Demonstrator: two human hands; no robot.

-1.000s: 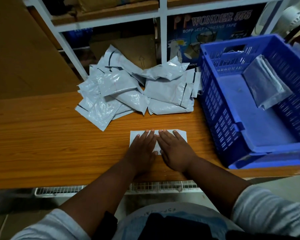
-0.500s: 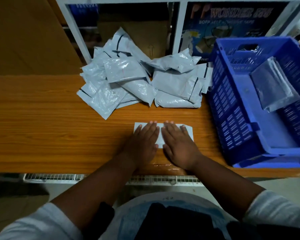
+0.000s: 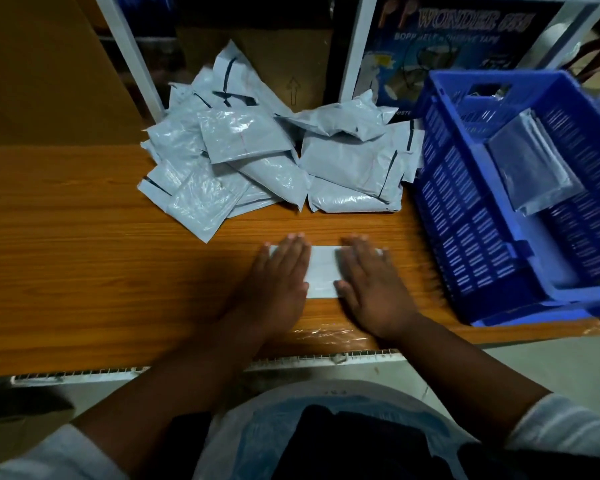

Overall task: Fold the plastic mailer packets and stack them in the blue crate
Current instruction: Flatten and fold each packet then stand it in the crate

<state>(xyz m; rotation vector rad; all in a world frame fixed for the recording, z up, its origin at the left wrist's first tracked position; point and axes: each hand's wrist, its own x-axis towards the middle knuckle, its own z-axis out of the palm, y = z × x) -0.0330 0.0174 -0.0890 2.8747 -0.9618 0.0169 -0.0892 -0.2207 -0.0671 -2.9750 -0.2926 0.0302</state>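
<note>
Wooden bench (image 3: 84,254) bore the folded mailer (image 3: 321,271), left hand (image 3: 274,282) and right hand (image 3: 371,289) flat, fingers straight, pressing it; firm outward strokes would best set the crease, blue crate (image 3: 465,209) at three o'clock.

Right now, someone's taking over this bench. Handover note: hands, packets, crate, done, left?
Left hand: open, flat on the left end of the white folded plastic mailer packet.
Right hand: open, flat on its right end.
The packet lies on the wooden table, in front of the loose pile of grey plastic mailer packets.
Blue slatted plastic crate stands at the right, with a folded grey packet stack leaning inside.
Done: some packets crated.
Left: finish this fold, crate it, then work through the pile.
</note>
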